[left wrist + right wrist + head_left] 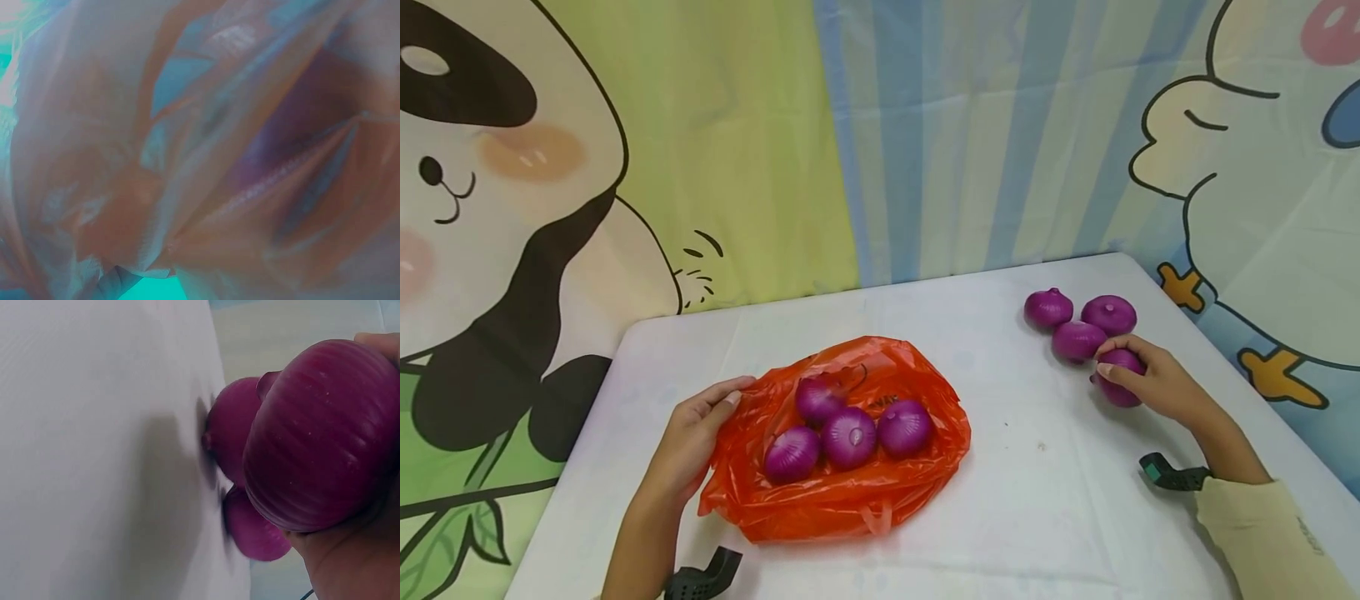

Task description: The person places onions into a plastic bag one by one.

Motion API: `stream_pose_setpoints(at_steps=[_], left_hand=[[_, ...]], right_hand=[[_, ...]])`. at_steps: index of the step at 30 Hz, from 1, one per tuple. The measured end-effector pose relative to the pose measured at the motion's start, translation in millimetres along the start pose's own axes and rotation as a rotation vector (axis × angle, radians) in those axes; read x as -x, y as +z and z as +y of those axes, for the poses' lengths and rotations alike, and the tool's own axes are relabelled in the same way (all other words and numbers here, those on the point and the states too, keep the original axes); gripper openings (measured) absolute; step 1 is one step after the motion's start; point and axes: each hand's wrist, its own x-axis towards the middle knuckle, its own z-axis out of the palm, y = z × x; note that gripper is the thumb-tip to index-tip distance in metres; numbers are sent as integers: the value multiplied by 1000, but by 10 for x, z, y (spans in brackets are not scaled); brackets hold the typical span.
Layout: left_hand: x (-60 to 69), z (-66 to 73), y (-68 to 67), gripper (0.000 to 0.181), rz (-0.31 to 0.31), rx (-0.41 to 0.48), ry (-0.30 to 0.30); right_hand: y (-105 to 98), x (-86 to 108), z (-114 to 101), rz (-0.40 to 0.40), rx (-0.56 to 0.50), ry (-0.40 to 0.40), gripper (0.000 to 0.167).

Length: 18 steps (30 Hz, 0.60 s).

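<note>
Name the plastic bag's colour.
The plastic bag is orange-red; it shows best in the head view.

Illegible print [888, 402] on bag [805, 518], sleeve [1262, 537]

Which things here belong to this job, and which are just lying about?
In the job:
red-orange plastic bag, pinched by the left hand
four round purple onions inside it
round purple onion in the right hand
probably three more purple onions nearby

Just there:
white-covered table
printed cartoon backdrop
black wrist devices
</note>
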Motion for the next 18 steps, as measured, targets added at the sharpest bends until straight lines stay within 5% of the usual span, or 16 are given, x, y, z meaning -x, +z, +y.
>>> stream_pose_setpoints(at_steps=[18], left_hand=[[-1, 0, -10, 47, 0, 18, 6]], right_hand=[[16, -35, -536, 11, -124, -118, 29]])
